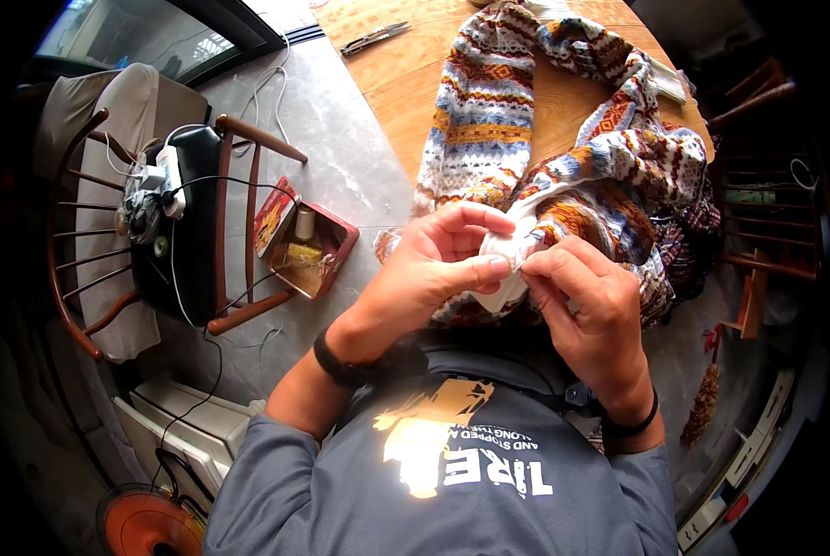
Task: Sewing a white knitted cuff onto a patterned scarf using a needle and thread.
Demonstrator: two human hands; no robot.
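Note:
A patterned knit sweater in white, rust, ochre and blue lies over the near side of the table and hangs towards my lap. My left hand pinches a white knit edge of it between thumb and fingers. Close by on the right, my right hand has its thumb and forefinger pressed together at that same white edge. Whether a needle or thread sits in those fingertips is too small to tell. Part of the white fabric shows below and between both hands.
Thread snips lie on the wooden table. At left, an open red box holds a thread spool. Beside it a wooden chair carries a power strip with trailing cables. An orange fan stands lower left.

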